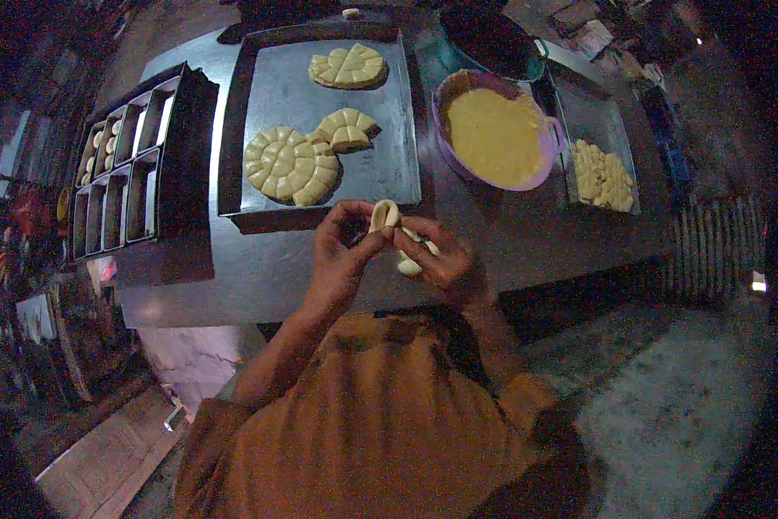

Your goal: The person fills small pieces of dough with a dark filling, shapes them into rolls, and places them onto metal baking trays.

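Between my hands, above the table's near edge, is a pale strip of dough [385, 214] bent into a loop. My left hand [346, 242] pinches it from the left, thumb and fingers closed. My right hand [441, 259] pinches its lower end, and more of the pale dough hangs beneath those fingers. Just beyond my hands lies a large dark baking tray [320, 86]. It carries a round, segmented dough shape [289, 166], a smaller segmented piece [349, 130] touching it, and a half-round segmented one [347, 67] farther back.
At the left stands a divided metal pan [125, 177], some compartments holding dough pieces. Right of the tray is a purple basin [458, 164] of yellow mixture, with a green basin [493, 69] behind. A smaller tray [592, 112] at the right holds dough pieces [603, 177].
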Available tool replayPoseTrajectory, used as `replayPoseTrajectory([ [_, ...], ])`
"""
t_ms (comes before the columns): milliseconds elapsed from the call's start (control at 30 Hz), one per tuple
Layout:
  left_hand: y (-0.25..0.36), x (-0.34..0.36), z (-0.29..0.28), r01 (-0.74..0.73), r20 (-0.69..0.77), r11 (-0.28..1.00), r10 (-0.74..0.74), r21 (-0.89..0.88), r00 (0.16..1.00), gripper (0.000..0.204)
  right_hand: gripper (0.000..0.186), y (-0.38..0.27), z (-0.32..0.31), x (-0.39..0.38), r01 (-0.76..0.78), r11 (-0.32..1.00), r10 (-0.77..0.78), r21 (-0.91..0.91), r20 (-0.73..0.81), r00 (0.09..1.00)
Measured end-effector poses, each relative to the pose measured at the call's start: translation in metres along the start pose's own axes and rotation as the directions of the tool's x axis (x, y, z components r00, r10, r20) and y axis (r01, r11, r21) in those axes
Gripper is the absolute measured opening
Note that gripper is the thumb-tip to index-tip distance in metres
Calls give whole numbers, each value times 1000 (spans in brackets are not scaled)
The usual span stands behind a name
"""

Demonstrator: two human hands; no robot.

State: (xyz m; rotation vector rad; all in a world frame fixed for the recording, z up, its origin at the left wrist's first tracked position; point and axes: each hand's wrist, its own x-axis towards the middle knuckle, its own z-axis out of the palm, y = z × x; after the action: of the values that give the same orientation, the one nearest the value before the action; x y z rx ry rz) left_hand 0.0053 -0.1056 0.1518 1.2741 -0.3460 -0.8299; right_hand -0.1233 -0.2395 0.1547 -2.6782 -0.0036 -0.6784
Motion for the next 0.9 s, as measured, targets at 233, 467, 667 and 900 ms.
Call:
replayPoseTrajectory([
  [233,13,-7,-19,-41,283,981,-14,188,959,18,29,7,-17,25,-209,933,196,292,72,978],
  [467,-10,12,-31,424,364,892,-348,-156,864,31,35,10,-23,15,22,979,-26,204,13,1000],
  [667,-19,8,-26,471,362,777,-333,-418,871,23,41,-29,5,22,-89,996,93,26,-202,975],
  [900,-28,7,-28,373,274,821,-274,-432,922,23,34,-42,37,7,-337,940,307,-52,-304,902],
])
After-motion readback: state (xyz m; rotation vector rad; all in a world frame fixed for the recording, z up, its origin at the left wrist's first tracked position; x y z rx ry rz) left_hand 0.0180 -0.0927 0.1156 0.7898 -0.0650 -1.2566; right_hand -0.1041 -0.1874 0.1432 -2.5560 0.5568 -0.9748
